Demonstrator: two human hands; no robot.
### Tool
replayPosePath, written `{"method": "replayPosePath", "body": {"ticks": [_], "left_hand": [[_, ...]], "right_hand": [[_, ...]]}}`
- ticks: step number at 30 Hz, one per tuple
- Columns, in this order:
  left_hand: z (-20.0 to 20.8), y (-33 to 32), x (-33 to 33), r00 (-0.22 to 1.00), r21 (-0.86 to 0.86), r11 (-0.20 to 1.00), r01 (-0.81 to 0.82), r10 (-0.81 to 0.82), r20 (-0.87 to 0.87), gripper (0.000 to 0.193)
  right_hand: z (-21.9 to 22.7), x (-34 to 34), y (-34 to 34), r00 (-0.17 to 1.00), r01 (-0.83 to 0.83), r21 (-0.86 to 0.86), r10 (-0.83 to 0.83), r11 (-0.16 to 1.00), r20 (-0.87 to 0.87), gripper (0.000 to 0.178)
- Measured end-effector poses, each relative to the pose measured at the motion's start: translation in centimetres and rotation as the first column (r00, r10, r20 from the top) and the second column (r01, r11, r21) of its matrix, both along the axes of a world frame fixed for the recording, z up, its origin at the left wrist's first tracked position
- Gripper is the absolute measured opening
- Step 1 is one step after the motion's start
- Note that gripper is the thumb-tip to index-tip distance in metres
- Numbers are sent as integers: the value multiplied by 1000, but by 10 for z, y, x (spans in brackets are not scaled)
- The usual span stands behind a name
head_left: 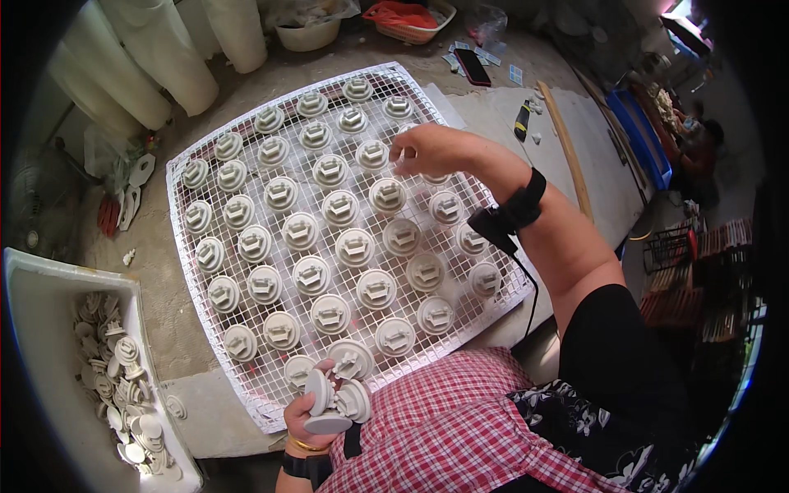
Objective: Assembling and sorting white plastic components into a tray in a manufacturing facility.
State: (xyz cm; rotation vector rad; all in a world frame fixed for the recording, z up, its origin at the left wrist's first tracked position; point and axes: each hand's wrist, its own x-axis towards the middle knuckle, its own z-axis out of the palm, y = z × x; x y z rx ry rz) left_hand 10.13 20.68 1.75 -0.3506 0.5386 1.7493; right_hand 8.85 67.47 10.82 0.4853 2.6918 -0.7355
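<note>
No text, label, number or sign can be read on anything in view. The small blue-and-white cards [515, 75] near the phone [472, 67], at the far right beyond the white grid [174, 197], show patterning too small to make out. Any lettering on the black-and-yellow tool [523, 120], nearer than the cards, is likewise too small to tell.

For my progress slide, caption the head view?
Left hand holds several pale discs; right hand over a white grid rack set with more discs.
</note>
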Motion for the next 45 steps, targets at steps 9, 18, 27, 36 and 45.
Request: {"method": "replayPosePath", "body": {"ticks": [9,18,27,36,45], "left_hand": [[2,5,-3,999,-71,997,-40,38,-37,66],[11,11,-12,996,-66,996,-60,65,64,68],[10,13,-17,994,-77,995,-62,68,86,68],[15,15,-18,996,-88,996,-33,41,85,68],[14,12,-14,996,-41,998,-50,53,68,68]], "right_hand": [[-52,-95,78,889,320,198,-222,926,-399,36],[-84,-144,94,935,349,460,-267,817,-236,39],[-98,-150,99,957,223,509,-88,831,-275,30],[-95,-143,95,955,186,530,-24,827,-297,30],[-68,-133,65,889,295,445,-73,846,-451,33]]}}
